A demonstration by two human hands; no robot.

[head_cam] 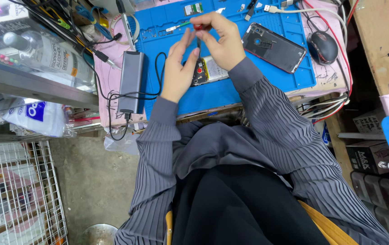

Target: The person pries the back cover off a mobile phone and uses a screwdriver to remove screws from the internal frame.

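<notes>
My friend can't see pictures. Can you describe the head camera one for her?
Two hands work on an opened phone on a blue mat: the right hand holds a red-tipped screwdriver, the left hand steadies it. A phone back cover lies nearby.

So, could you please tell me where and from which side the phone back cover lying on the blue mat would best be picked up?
Probably by its two long edges, near the middle, coming from above. The back cover lies flat and slanted on the blue mat, with bare mat along both long sides. The right hand is nearest, but it holds a red-capped screwdriver.
</notes>
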